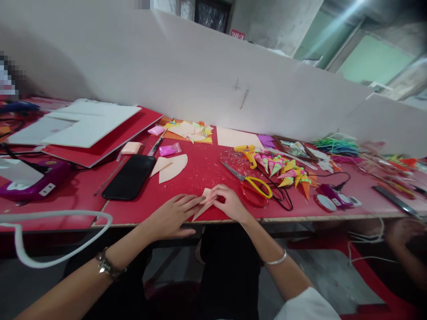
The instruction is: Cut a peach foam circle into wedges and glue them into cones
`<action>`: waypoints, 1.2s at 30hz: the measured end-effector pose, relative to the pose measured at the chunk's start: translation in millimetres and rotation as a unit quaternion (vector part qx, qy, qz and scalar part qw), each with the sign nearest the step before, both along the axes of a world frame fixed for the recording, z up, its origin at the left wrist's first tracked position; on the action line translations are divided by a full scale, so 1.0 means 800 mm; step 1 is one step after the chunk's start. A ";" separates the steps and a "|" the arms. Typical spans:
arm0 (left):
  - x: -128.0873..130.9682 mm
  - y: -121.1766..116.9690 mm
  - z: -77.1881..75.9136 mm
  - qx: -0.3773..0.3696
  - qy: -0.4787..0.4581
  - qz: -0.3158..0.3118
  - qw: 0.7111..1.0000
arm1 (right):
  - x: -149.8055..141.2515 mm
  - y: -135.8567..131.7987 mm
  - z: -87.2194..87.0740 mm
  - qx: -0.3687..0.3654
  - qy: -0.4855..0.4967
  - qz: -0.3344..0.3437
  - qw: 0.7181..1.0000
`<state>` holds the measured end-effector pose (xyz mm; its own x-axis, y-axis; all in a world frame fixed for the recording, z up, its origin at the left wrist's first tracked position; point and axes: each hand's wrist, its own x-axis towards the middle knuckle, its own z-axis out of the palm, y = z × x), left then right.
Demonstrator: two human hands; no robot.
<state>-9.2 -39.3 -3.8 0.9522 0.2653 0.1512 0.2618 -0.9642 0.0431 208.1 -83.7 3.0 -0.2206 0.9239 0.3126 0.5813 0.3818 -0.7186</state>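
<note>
A small piece of peach paper (202, 211), partly folded or rolled, lies at the table's front edge between my hands. My right hand (229, 203) pinches its upper right part with thumb and fingers. Stretched out flat, my left hand (175, 216) touches the paper's left side with its fingertips. Behind them lie cut peach paper pieces (175, 169), one shaped like a fan. Scissors with yellow and red handles (255, 187) rest open to the right of my right hand. The underside of the held paper is hidden.
A black phone (129, 178) lies on the left of the red table (200, 160), before white boards (100, 122). At right are a yellow glue gun (247, 154), small decorated paper cones (283, 169) and a purple power strip (336, 195). Another person's hand (402, 231) shows far right.
</note>
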 end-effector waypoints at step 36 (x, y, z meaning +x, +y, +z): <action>0.024 0.082 -0.007 -0.011 -0.016 0.083 0.996 | 0.205 0.129 0.009 -0.059 -0.267 -0.427 0.862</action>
